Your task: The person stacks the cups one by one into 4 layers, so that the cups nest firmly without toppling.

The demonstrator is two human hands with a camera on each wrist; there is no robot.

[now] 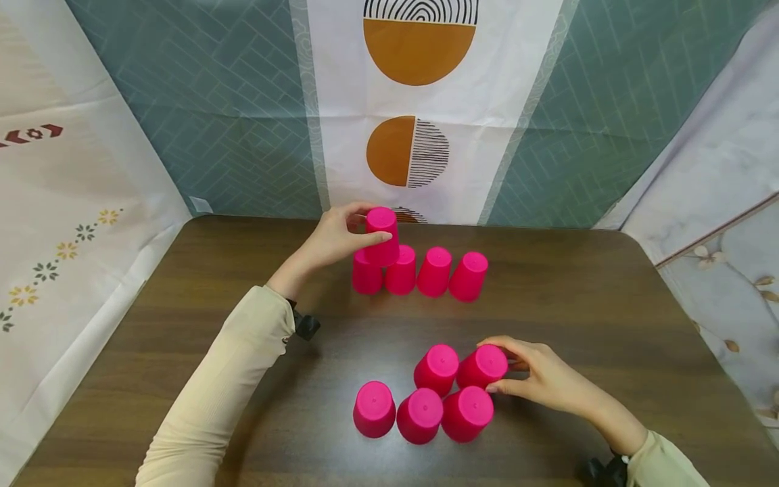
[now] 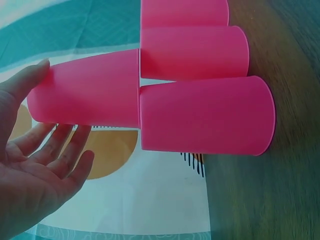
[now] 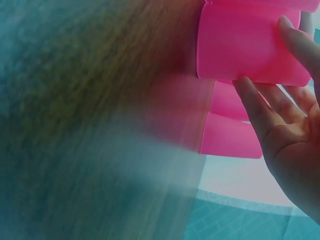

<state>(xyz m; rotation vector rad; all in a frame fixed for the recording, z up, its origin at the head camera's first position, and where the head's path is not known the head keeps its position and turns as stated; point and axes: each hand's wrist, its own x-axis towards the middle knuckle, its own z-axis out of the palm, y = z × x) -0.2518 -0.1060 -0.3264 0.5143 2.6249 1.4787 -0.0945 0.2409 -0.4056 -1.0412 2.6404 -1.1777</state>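
Observation:
My left hand [image 1: 338,234] grips an upside-down pink cup [image 1: 382,245], thumb on one side and fingers on the other. Its rim sits right at the tops of two cups at the left end of the back row; one of them is the leftmost cup [image 1: 367,276]. In the left wrist view, the gripped cup [image 2: 90,90] lines up over the gap between those two cups. My right hand [image 1: 544,376] holds another upturned pink cup [image 1: 481,368] between thumb and fingers, at the right of the front group. Close beside it stand a cup [image 1: 437,370] and a nearer one [image 1: 467,414].
Further right in the back row are two upturned cups, the end one [image 1: 468,276] leaning in view. Another cup [image 1: 420,416] and the leftmost front cup [image 1: 374,410] stand nearer me. The wooden table [image 1: 608,304] meets a hanging patterned cloth [image 1: 243,135] at its far edge.

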